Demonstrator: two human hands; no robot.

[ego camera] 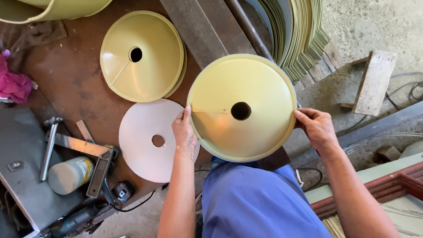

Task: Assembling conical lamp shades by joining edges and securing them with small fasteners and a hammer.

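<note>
Blue-clad lap lowest in view; above it the left hand (184, 132) and right hand (316, 128) are pinching, fingers (304, 115) clenched, opposite rims of a yellow cone shade (242, 88), holding it above the desk (75, 75) edge. That thin rim could be slipping or nicking skin. The white jar (70, 174) is lying sideways, contents hidden.
</note>
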